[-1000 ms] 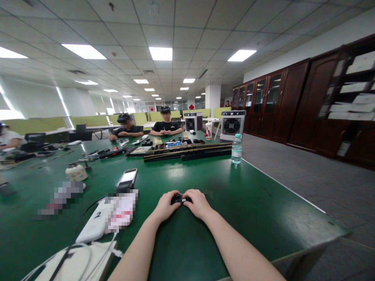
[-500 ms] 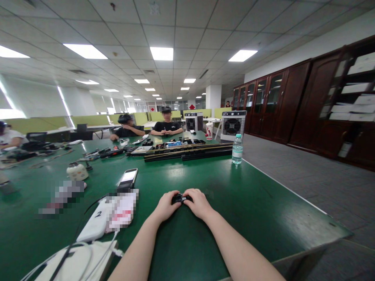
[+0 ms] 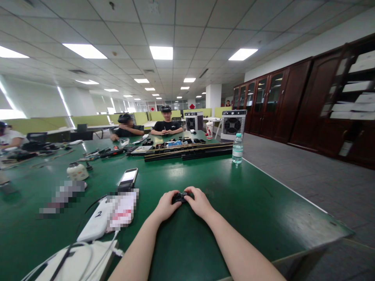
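A small black object (image 3: 179,198), perhaps a plastic part, lies between my two hands just above the green tabletop or on it; its exact kind is too small to make out. My left hand (image 3: 168,201) is closed around its left end, with the thumb along the near side. From the right, my right hand (image 3: 198,199) pinches the other end between thumb and fingers. Parts of the object are hidden behind the fingers of both hands.
Left of my arms are a phone (image 3: 129,177), a white power bank (image 3: 95,220) marked 2, and cables. A water bottle (image 3: 237,149) stands at the right edge. Black bars (image 3: 164,155) lie across the far side. Other people sit beyond.
My right thumb and fingers have shifted slightly on the small black object, and more of its middle shows. The left hand has stayed almost still.
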A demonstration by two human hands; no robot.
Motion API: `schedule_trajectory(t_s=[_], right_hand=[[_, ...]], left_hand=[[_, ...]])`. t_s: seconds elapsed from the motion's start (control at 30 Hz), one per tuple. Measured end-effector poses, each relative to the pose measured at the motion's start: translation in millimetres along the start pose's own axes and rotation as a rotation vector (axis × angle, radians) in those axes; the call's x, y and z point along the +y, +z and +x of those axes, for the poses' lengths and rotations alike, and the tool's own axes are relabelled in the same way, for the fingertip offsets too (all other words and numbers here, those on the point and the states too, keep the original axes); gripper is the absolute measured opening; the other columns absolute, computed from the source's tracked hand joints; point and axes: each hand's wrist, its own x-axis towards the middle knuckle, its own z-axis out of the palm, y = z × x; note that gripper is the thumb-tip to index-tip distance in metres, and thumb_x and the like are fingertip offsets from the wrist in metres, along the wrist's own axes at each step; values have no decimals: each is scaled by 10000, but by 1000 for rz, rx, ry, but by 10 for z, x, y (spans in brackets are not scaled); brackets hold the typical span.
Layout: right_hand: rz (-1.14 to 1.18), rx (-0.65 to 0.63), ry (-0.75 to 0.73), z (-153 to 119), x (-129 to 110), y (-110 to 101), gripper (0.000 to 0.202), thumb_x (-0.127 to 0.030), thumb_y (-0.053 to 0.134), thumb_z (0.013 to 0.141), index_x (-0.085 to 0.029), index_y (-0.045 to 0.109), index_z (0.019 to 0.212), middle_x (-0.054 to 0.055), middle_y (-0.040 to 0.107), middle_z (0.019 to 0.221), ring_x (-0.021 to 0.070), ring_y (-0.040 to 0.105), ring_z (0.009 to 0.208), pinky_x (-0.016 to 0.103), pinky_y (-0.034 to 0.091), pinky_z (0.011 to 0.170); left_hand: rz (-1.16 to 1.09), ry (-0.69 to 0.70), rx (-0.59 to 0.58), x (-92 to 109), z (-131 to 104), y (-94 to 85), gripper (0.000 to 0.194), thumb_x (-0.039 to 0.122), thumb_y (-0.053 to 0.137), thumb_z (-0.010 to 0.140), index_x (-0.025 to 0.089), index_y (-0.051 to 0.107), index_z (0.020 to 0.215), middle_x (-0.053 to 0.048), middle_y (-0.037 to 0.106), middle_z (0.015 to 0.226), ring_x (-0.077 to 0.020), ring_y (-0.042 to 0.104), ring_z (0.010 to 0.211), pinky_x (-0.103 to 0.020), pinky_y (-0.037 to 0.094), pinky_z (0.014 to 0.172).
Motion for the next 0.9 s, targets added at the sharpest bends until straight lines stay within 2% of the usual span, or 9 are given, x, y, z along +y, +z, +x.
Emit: schedule_trajectory(t_s=[0.53, 0.9], right_hand=[[193, 124, 27, 33, 58, 22, 171, -225, 561, 783, -209, 615, 944, 49, 698, 970, 193, 644, 947, 364, 483, 909], [268, 213, 98, 84, 153, 67, 292, -253, 568, 779, -193, 617, 1061, 78, 710, 1030, 210, 656, 980, 381, 499, 901]], left_hand=[[-8, -18, 5, 42, -8, -15, 428, 189, 657, 725, 175, 619, 1151, -101, 656, 1176, -261, 582, 1105, -381, 434, 984], [0, -27, -6, 58, -15, -31, 441, 185, 649, 739, 144, 609, 1176, -122, 646, 1195, -260, 577, 1116, -375, 422, 1003]])
